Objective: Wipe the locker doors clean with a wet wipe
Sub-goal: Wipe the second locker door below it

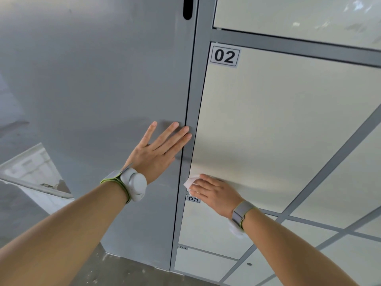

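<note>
Even, soft light; wide-angle bending (edges perhaps slightly blurred).

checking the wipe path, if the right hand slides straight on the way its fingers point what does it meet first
Probably the grey frame strip at door 02's left edge; the right hand and wet wipe point left, nearly touching it.

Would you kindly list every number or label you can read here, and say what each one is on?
"02": label at the top left corner of the large cream locker door.
"03": label on the door below, beside the right hand.
"04": label on the next door down, small and blurred, only just readable.
</note>
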Demonstrator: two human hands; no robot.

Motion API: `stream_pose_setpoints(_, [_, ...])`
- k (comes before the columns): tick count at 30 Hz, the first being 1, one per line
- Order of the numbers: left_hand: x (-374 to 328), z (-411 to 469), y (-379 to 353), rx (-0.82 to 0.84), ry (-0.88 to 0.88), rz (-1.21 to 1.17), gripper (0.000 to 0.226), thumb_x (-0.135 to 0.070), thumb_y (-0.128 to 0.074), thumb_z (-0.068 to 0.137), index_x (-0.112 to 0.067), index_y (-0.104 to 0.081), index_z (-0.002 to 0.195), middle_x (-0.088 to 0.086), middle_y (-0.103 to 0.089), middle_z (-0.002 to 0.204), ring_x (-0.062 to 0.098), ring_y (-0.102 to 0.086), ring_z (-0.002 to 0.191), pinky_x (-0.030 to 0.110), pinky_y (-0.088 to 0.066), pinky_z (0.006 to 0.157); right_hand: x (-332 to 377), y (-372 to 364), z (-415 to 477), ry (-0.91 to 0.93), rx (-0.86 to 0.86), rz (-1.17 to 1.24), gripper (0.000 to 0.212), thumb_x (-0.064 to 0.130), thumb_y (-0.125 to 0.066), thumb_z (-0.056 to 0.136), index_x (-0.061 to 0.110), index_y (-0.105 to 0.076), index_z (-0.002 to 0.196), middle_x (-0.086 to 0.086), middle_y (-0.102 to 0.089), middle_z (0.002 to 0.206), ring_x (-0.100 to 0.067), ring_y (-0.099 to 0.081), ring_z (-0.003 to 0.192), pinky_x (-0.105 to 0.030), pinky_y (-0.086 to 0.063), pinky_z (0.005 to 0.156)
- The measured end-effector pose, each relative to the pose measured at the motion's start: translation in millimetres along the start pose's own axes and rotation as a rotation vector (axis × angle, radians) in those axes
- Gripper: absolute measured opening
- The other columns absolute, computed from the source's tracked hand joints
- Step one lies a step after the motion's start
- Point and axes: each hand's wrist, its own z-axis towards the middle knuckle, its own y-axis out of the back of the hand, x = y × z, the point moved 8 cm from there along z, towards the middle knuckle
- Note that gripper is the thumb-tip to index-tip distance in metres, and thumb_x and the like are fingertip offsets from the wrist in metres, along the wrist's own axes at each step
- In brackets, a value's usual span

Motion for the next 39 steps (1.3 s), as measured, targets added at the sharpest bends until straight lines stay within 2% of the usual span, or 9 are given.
stream_pose_setpoints(4, [-1, 1, 2, -0.03, -0.009, -0.023, 0.073, -0.039, -0.046, 0.102, -0.012, -0.014, 0.161, 0.006, -0.012, 0.169, 0.025, -0.017, 0.154, 0.055, -0.025, 0.121, -2, 1, -16, 0.046, -0.017, -0.004, 0.065, 0.005, -0.012, 0.106, 0.022, -0.074, 0.115, 0.005, -0.068, 0.126, -0.019, -0.063, 0.117, -0.037, -0.034, 0.113])
stream_pose_setpoints(9, [-3, 6, 5, -0.089, -0.037, -0.022, 0.063, -0.033, -0.037, 0.106, -0.01, -0.015, 0.161, 0.005, -0.014, 0.168, 0.025, -0.019, 0.153, 0.056, -0.025, 0.12, -8, 12, -28, 0.094, -0.151, -0.048, 0.031, 0.011, -0.046, 0.098, 0.018, -0.075, 0.105, 0.005, -0.07, 0.115, -0.018, -0.061, 0.111, -0.035, -0.04, 0.108])
stream_pose_setpoints(14, [-3, 29, 20, -0.189, -0.076, -0.059, 0.062, -0.031, -0.038, 0.105, -0.013, -0.018, 0.161, 0.002, -0.016, 0.168, 0.024, -0.021, 0.153, 0.056, -0.026, 0.119, -28, 46, -41, 0.03, -0.257, -0.051, 0.023, 0.005, -0.049, 0.096, 0.013, -0.07, 0.092, -0.001, -0.066, 0.108, -0.023, -0.061, 0.103, -0.031, -0.045, 0.095])
stream_pose_setpoints(19, [4, 61, 45, -0.302, -0.075, -0.116, 0.07, -0.029, -0.05, 0.1, -0.013, -0.019, 0.161, 0.002, -0.016, 0.168, 0.025, -0.021, 0.153, 0.057, -0.026, 0.119, -74, 105, -54, -0.279, -0.356, 0.066, 0.022, 0.001, -0.051, 0.088, 0.009, -0.07, 0.098, -0.004, -0.067, 0.104, -0.023, -0.051, 0.099, -0.031, -0.046, 0.085])
stream_pose_setpoints(22, [12, 88, 65, -0.398, -0.06, -0.189, 0.069, -0.025, -0.051, 0.1, -0.013, -0.022, 0.16, 0.002, -0.02, 0.167, 0.025, -0.024, 0.152, 0.059, -0.029, 0.118, -102, 139, -74, -0.473, -0.394, 0.129, 0.027, -0.005, -0.056, 0.086, 0.006, -0.069, 0.107, -0.007, -0.066, 0.107, -0.028, -0.059, 0.096, -0.035, -0.052, 0.074])
stream_pose_setpoints(27, [22, 121, 92, -0.514, -0.016, -0.254, 0.066, -0.025, -0.051, 0.099, -0.012, -0.026, 0.159, 0.003, -0.024, 0.166, 0.026, -0.026, 0.151, 0.059, -0.029, 0.118, -135, 176, -94, -0.706, -0.481, 0.211, 0.029, -0.008, -0.071, 0.083, 0.005, -0.07, 0.109, -0.01, -0.068, 0.107, -0.032, -0.062, 0.097, -0.041, -0.057, 0.07])
stream_pose_setpoints(31, [31, 150, 115, -0.574, -0.007, -0.292, 0.065, -0.028, -0.051, 0.101, -0.011, -0.027, 0.159, 0.004, -0.023, 0.166, 0.027, -0.025, 0.152, 0.06, -0.027, 0.118, -159, 218, -114, -0.828, -0.61, 0.212, 0.018, 0.006, -0.06, 0.095, 0.005, -0.071, 0.11, -0.007, -0.069, 0.106, -0.029, -0.061, 0.097, -0.038, -0.055, 0.077])
stream_pose_setpoints(35, [43, 174, 130, -0.617, 0.012, -0.325, 0.065, -0.027, -0.052, 0.101, -0.011, -0.028, 0.159, 0.003, -0.023, 0.166, 0.027, -0.025, 0.152, 0.06, -0.026, 0.118, -176, 247, -129, -0.913, -0.655, 0.155, 0.027, 0.02, -0.048, 0.101, 0.006, -0.07, 0.109, -0.005, -0.069, 0.105, -0.026, -0.06, 0.097, -0.036, -0.052, 0.078])
stream_pose_setpoints(39, [50, 199, 145, -0.655, 0.044, -0.354, 0.064, -0.026, -0.053, 0.1, -0.012, -0.03, 0.158, 0.003, -0.024, 0.166, 0.027, -0.025, 0.152, 0.06, -0.025, 0.118, -196, 273, -154, -0.992, -0.738, 0.085, 0.027, 0.022, -0.047, 0.101, 0.006, -0.069, 0.105, -0.004, -0.069, 0.102, -0.027, -0.06, 0.094, -0.037, -0.05, 0.077])
